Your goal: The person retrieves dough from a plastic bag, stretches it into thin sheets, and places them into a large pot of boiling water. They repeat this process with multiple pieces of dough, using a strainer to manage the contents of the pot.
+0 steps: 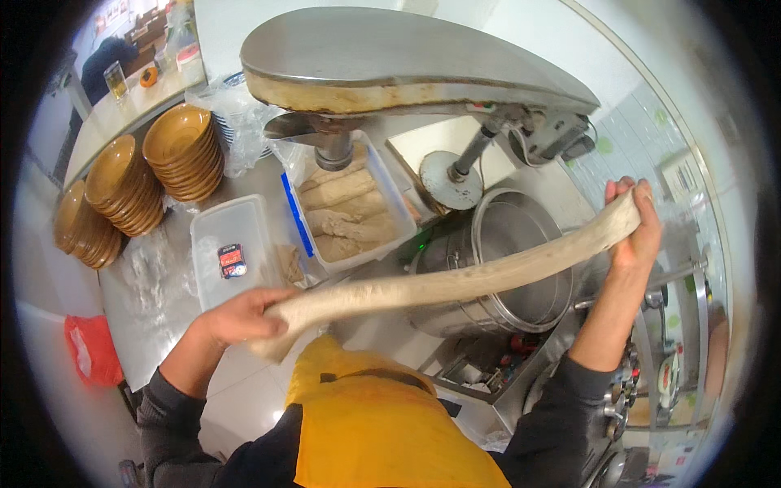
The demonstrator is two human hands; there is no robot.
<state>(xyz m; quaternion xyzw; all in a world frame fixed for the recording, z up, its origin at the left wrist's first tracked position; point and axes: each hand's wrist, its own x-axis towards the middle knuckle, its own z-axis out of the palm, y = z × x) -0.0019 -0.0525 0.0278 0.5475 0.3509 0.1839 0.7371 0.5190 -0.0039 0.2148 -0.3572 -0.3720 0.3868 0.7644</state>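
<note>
A long, thick rope of pale dough [451, 282] hangs stretched in the air between my two hands, sagging slightly and blurred at its left end. My left hand [247, 317] grips that lower end. On the right, my right hand [634, 222] is raised and closed around the other end. Behind the dough stands a large round steel pot [518, 244], its mouth partly hidden by the rope. Further back, a plastic tub [366, 262] holds several folded dough pieces [341, 192]. Its translucent lid [229, 213] seems to lie at its left, bearing a printed label.
A big metal-topped machine [390, 49] overhangs the tub. Stacks of brown bowls [183, 137] stand on the steel counter [143, 287] at left, near plates under plastic film [244, 122]. A red bag [93, 351] hangs at the counter's left edge. Ladles and utensils [619, 396] are at right.
</note>
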